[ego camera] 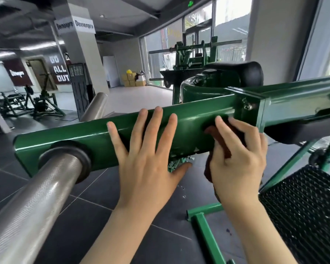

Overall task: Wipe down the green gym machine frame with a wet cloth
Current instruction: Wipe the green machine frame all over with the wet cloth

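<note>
A green square beam of the gym machine frame (80, 134) runs across the middle of the view, rising to the right. My left hand (147, 153) lies flat against its near face, fingers straight and spread, thumb below the beam's lower edge. My right hand (236, 159) grips a dark reddish-brown cloth (220, 138) and presses it on the beam close to the bolted joint (248, 106). Part of the cloth hangs below my palm; the rest is hidden by my fingers.
A knurled steel bar (36, 197) sticks out of the beam's left end toward me. A black pad (242, 70) sits above the joint. A black mesh footplate (303, 206) and green floor tubes (206, 231) lie at lower right. Other green machines stand behind.
</note>
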`<state>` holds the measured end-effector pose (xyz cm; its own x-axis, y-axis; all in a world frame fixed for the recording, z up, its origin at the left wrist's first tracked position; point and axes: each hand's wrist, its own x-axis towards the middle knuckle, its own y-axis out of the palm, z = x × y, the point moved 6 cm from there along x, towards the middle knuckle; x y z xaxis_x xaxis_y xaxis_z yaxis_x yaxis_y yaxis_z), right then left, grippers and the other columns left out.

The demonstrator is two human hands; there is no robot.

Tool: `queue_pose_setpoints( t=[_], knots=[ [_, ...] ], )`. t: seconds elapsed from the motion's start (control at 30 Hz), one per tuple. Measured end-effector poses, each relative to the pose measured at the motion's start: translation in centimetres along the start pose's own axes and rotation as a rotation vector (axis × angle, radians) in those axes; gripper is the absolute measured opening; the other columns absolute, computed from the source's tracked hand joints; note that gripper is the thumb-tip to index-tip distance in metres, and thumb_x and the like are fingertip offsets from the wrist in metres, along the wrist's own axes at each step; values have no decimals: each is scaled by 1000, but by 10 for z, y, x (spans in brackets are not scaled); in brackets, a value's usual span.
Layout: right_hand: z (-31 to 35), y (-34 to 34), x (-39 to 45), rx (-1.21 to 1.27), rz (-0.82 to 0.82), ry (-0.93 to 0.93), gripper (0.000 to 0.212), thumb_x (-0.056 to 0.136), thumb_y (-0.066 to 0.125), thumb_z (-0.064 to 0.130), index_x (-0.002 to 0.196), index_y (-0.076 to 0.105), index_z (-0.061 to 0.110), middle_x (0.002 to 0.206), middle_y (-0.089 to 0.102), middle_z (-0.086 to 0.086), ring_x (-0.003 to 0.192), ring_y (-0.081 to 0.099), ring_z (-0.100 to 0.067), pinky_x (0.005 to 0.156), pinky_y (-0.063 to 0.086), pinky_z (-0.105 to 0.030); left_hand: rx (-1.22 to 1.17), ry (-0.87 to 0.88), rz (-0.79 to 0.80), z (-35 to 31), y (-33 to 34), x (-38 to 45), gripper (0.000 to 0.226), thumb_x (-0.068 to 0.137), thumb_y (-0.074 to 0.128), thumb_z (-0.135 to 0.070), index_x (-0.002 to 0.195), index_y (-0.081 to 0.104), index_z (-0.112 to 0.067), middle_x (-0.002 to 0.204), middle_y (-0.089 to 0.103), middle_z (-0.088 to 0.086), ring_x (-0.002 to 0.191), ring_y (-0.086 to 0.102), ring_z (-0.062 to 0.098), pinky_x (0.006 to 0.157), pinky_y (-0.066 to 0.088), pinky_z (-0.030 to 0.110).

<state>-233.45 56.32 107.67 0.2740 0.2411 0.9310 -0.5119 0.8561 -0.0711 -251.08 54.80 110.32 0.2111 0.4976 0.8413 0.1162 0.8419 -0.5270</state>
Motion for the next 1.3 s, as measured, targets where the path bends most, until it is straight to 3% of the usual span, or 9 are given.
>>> queue_pose_setpoints(
  t=[0.07,0.2,0.33,0.53,0.67,0.8,0.93,1.13,1.3],
  knots=[
    [8,5,-7,2,-14,34,40,92,65,-4,128,74,10,125,66,-18,101,56,-40,98,40,-32,4,-14,-18,-1,2,1,99,75,83,-62,156,44,-20,160,42,10,153,32,34,121,1,74],
    [19,13,-22,37,63,-165,33,97,64,-4,126,75,8,128,68,-15,109,56,-36,109,33,-21,27,-15,-71,1,5,0,94,77,85,-54,155,46,-19,158,44,12,150,36,34,121,4,73],
    [1,10,-11,65,-7,-144,30,100,61,-4,128,71,0,138,63,-18,135,52,-41,120,35,-38,38,-30,-96,0,6,0,94,75,88,-52,154,48,-19,157,46,12,149,38,34,122,5,72],
    [-5,22,-20,170,101,-335,33,99,56,-11,130,67,-3,142,58,-16,139,53,-37,119,36,-61,41,-35,-111,1,8,-1,94,74,86,-53,154,47,-20,157,45,11,150,36,32,123,5,71],
    [-2,24,-28,186,15,-148,31,95,59,-15,124,69,-8,137,62,-20,135,56,-39,114,44,-57,59,-31,-113,2,11,-1,95,76,85,-53,155,45,-20,158,44,11,151,34,32,123,4,70],
    [7,30,-49,234,111,-272,35,92,62,-17,124,70,-5,137,63,-17,135,57,-35,114,46,-48,76,-1,-143,4,13,-3,96,76,86,-45,158,42,-22,160,41,11,152,32,30,123,3,70],
    [-3,21,-27,190,-55,-115,26,100,54,-13,120,71,-9,129,66,-20,123,64,-38,111,47,-38,96,-4,-158,4,17,-2,103,71,92,-40,158,40,-23,159,43,10,152,32,29,123,4,71],
    [-1,22,-30,204,-17,-213,23,102,56,-9,118,72,-7,127,68,-19,117,66,-38,104,53,-44,88,-5,-188,5,18,-3,99,71,90,-40,157,43,-23,158,46,9,151,34,28,123,5,70],
    [2,22,-33,193,-82,-77,28,95,60,-15,119,72,-7,129,66,-18,119,64,-37,107,49,-40,94,-9,-194,6,20,-3,98,72,87,-40,157,41,-23,158,46,9,151,34,29,122,7,71]
  ],
)
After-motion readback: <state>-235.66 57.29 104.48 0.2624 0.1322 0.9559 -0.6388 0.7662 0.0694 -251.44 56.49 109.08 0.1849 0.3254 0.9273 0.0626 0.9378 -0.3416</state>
